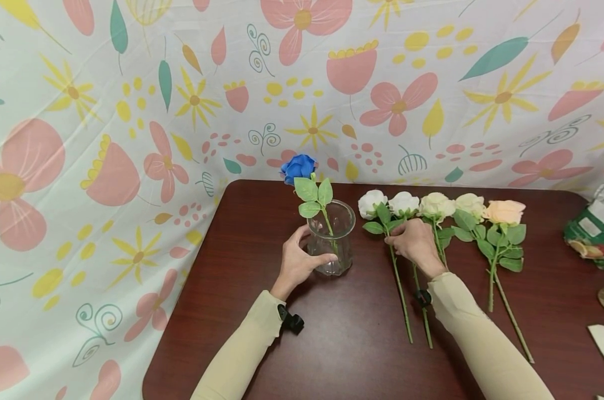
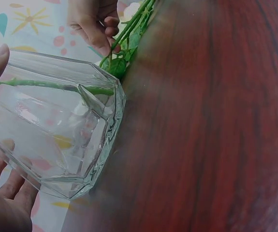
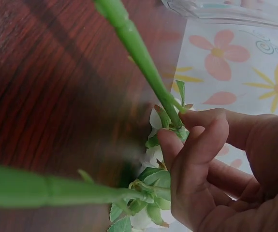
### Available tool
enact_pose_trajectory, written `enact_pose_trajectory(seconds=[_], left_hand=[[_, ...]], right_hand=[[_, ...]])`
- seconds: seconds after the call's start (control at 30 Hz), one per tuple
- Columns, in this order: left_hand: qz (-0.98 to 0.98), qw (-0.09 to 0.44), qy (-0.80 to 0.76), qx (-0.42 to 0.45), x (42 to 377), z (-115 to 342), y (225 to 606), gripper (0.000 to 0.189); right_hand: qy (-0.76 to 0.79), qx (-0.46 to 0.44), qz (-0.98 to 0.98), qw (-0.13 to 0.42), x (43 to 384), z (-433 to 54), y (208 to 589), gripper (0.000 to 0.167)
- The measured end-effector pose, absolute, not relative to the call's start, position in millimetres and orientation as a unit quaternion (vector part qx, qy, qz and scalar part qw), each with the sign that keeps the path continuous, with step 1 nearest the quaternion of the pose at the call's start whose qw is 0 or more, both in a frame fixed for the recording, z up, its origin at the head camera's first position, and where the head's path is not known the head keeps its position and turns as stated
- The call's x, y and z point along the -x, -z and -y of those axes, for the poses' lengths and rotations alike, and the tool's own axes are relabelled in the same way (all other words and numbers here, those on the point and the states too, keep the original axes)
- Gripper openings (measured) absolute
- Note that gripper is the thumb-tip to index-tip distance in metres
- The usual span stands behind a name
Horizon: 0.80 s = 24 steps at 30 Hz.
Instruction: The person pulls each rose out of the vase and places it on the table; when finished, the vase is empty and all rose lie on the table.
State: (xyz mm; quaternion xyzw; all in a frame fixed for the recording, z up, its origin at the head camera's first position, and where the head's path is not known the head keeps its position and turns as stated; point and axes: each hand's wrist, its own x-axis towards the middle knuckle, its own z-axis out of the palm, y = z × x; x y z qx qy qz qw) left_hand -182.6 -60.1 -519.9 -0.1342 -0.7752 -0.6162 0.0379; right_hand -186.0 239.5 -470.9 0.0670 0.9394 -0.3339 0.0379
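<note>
A clear glass vase (image 1: pixel 343 256) stands on the table with a blue rose (image 1: pixel 299 168) leaning in it. My left hand (image 1: pixel 296 261) holds the vase from the left side, thumb in front and fingers behind. The vase's faceted base (image 2: pixel 97 154) fills much of the left wrist view. To its right, my right hand (image 1: pixel 415 244) pinches the stem of the leftmost white rose (image 1: pixel 372 204), just below its leaves. The rose lies on the table, and a second white rose (image 1: pixel 403 203) lies beside it, partly behind that hand.
Two cream roses (image 1: pixel 437 205) and a peach rose (image 1: pixel 504 212) lie further right in the same row. A green-and-white bag (image 1: pixel 599 222) stands at the right edge. Patterned cloth (image 1: pixel 181 83) hangs behind and left of the dark wooden table (image 1: pixel 332 344).
</note>
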Motion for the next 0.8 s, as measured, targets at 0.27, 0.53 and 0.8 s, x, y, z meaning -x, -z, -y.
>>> enact_pose_trajectory(seconds=[0.27, 0.53, 0.8], left_hand=[[0.774, 0.039, 0.617, 0.134, 182, 59, 518, 0.08], [0.773, 0.038, 0.619, 0.133, 183, 60, 520, 0.081], [0.773, 0.033, 0.62, 0.132, 182, 60, 519, 0.09]], right_hand=[[0.342, -0.07, -0.936, 0.039, 183, -240, 464, 0.03], [0.328, -0.06, -0.943, 0.0, 174, -238, 454, 0.028], [0.338, -0.048, -0.939, -0.025, 166, -237, 441, 0.029]])
